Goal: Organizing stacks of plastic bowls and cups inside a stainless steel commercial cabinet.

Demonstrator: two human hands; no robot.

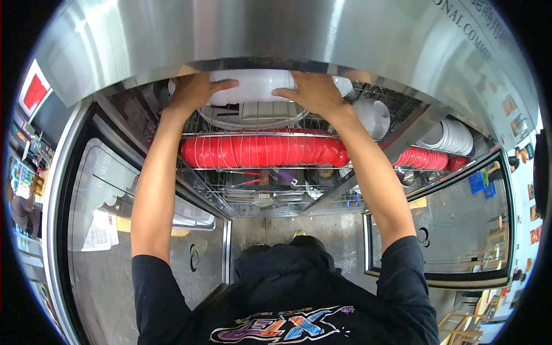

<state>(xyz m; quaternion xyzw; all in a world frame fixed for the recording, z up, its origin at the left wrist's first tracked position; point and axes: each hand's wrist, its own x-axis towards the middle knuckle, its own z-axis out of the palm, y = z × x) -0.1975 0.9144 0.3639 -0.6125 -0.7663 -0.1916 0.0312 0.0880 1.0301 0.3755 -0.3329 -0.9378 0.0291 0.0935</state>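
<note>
Both arms reach into a stainless-steel cabinet (267, 30) with wire shelves. On the upper shelf, a row of nested white bowls (254, 86) lies on its side. My left hand (194, 90) grips the row near its left end, thumb along the front. Toward the other end, my right hand (317, 92) holds the same row, thumb pointing inward. The cabinet's top edge hides some of the fingers. Directly beneath, a long row of nested red bowls (263, 151) rests on another wire shelf. White bowls (373, 118) sit to the right of my right hand.
Glass doors stand open at left (185, 254) and right (453, 228). A steel post (409, 131) divides the cabinet. Farther right are stacked white bowls (448, 136) and red bowls (422, 158). A purple-handled utensil (285, 177) lies on a lower shelf. Wooden chairs (463, 323) stand at lower right.
</note>
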